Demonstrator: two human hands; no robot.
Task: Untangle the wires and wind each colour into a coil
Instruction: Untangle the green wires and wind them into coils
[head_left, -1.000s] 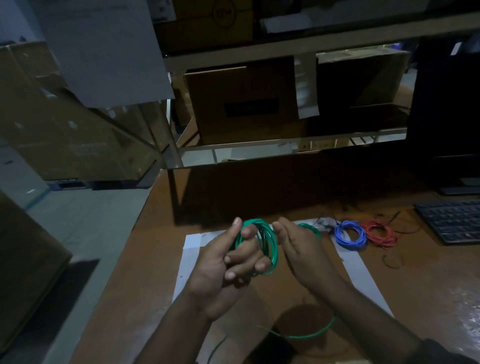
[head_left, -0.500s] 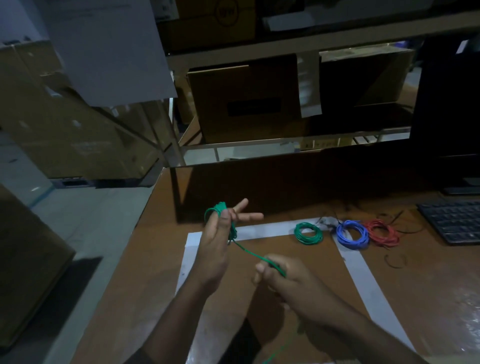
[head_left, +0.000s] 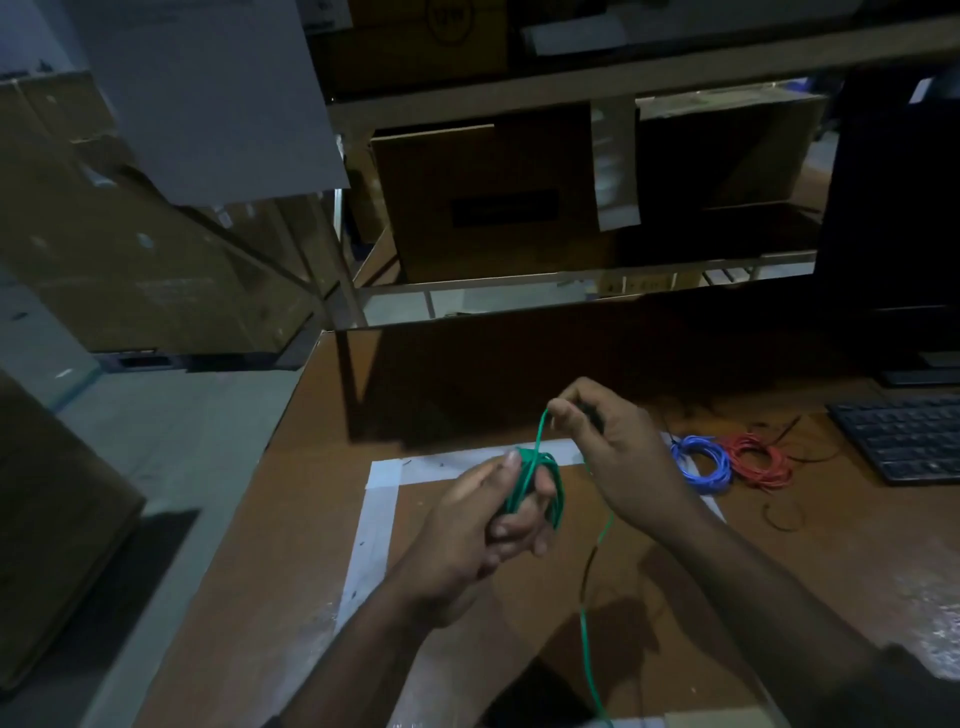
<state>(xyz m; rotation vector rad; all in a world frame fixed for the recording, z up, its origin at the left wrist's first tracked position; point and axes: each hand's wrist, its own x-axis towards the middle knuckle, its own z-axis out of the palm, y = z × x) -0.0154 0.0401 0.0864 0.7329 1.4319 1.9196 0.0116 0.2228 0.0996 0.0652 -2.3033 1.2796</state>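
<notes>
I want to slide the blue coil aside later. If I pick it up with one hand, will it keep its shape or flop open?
The blue coil lies flat in many thin loops, with no tie visible, so it would probably sag and loosen. It looks light. Strands near the red coil might snag.

No text, label, number or sign can be read here; the light is too dim and the print too blurred. A round logo (head_left: 451, 21) stands on the cardboard box on the upper shelf, but its letters cannot be made out. The cardboard box (head_left: 493, 202) below it carries a dark rectangular label whose print is illegible. Faint lines of print sit on the big cardboard box (head_left: 156, 260) at the left, unreadable as well. The keyboard (head_left: 904, 441) at the right shows keys with no legible legends.
</notes>
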